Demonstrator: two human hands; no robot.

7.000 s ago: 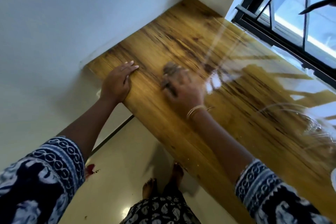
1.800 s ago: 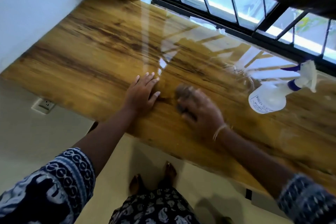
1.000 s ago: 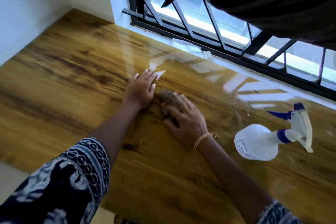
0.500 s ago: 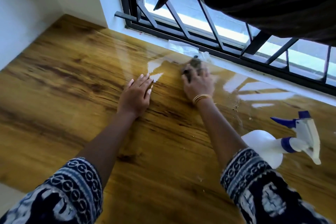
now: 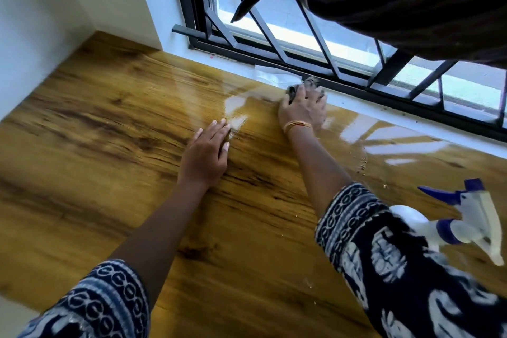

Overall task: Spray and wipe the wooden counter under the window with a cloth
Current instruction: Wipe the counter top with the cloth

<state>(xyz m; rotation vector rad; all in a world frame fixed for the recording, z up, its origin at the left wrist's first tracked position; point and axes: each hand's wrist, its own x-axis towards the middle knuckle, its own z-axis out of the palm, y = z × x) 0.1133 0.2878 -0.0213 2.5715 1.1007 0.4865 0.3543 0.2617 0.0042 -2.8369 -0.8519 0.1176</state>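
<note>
Wooden counter [image 5: 115,129] looks wet near the window [image 5: 299,35]; I'm mid-wipe, right side undone. Right hand [image 5: 303,110] grips cloth [image 5: 310,84] at back edge, left hand [image 5: 204,153] flat. Spray bottle [image 5: 450,222] lies right.

My sleeves [image 5: 384,250] are dark navy printed with white chain-link bands and pale blotchy figures, and gold bangles [image 5: 297,126] ring my right wrist. The counter [image 5: 109,145] is honey-brown with dark streaky grain, the window frame [image 5: 356,85] black. The spray bottle [image 5: 461,228] is white with a purple-blue nozzle and collar.
</note>
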